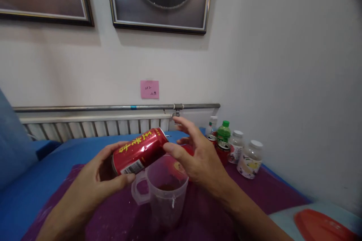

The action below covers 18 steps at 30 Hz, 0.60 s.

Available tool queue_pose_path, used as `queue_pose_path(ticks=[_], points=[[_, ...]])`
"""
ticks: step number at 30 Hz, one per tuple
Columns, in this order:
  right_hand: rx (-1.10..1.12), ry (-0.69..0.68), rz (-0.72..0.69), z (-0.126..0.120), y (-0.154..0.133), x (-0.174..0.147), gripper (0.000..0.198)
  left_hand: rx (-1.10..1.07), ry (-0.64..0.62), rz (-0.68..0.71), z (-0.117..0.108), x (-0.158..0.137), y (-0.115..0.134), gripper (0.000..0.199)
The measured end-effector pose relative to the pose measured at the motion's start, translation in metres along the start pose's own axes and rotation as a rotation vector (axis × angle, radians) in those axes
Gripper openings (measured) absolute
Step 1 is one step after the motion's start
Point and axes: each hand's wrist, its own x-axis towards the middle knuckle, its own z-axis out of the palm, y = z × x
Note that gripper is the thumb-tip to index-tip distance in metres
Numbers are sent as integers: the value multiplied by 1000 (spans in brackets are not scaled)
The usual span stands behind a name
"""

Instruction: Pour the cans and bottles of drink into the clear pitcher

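A red drink can (141, 150) with yellow lettering lies tilted in the grip of my left hand (93, 180), its top end raised toward the right. My right hand (195, 150) has its fingers spread near the can's top; the thumb is at the can's edge, and I cannot tell whether it touches. Below the can stands a clear plastic measuring jug (168, 203) with its handle on the left and some dark liquid inside. Behind the jug is something red (178, 167), partly hidden by it and my right hand.
Right of my hand stand opened red cans (223, 150), a green bottle (224, 131) and white-capped jars (250, 160). A purple cloth (118, 211) covers part of the blue surface (56, 162). At the back are a radiator (98, 126) and a pipe. A red item (325, 226) sits lower right.
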Motion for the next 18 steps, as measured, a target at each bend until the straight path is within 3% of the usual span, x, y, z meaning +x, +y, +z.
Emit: queue_pose_path(ticks=[3, 7, 10, 18], points=[[4, 98, 45, -3, 31, -10, 49, 34, 15, -50, -7, 3, -4, 77], [59, 154, 125, -4, 67, -23, 44, 99, 65, -48, 0, 7, -7, 80], [28, 110, 163, -2, 86, -26, 42, 103, 89, -10, 10, 8, -8, 76], [-19, -46, 42, -2, 104, -24, 30, 296, 136, 4, 31, 3, -5, 73]])
